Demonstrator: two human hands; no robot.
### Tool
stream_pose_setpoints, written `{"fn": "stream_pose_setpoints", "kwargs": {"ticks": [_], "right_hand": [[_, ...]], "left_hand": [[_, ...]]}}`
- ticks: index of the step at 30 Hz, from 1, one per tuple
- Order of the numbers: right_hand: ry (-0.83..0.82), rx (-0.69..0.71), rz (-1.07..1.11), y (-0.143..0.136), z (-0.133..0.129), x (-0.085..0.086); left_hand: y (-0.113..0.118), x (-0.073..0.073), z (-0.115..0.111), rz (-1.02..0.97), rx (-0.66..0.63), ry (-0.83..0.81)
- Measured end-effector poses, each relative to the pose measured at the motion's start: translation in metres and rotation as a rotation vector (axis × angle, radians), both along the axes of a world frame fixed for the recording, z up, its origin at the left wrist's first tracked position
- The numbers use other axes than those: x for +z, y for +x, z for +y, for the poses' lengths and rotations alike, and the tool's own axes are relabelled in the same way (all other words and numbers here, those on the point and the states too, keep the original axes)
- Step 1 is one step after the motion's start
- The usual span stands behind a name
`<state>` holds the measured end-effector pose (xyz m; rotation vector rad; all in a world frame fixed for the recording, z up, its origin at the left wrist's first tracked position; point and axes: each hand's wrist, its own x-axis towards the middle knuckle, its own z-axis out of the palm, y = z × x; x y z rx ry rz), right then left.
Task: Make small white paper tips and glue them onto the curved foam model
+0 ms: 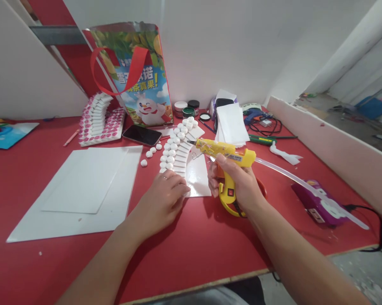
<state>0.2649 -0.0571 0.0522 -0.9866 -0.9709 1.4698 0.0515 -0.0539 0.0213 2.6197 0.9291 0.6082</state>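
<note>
My right hand [238,178] is wrapped round the handle of a yellow glue gun [229,152]. A long clear glue stick [286,171] trails from the gun's back end. Its dark nozzle points left, over a curved white craft piece [180,160] with thin ribs and rows of rounded white knobs along its left side. My left hand [165,197] is closed over the near end of this piece, fingers bent on it and partly hiding it. Under the piece lies a glossy white sheet [199,173]. Several loose white knobs [149,154] lie to its left.
White boards [82,180] lie at left, near a black phone [142,134]. Behind stand a printed bag [146,84], a pink-and-white craft piece [98,118] and small jars [188,112]. To the right are white cards [232,125], a green-handled tool [262,140] and a purple power strip [319,203].
</note>
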Motion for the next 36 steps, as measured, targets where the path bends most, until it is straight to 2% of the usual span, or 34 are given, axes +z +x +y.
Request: {"fn": "stream_pose_setpoints", "kwargs": {"ticks": [19,36], "right_hand": [[-0.001,-0.052,0.052,0.0008,0.0009,0.0007],[-0.003,-0.045,0.027,0.0009,0.0011,-0.0007]], "left_hand": [[-0.0068,0.0073,-0.0003,0.01,0.032,-0.082],[0.0002,0.0017,0.0021,0.06,0.014,0.07]]}}
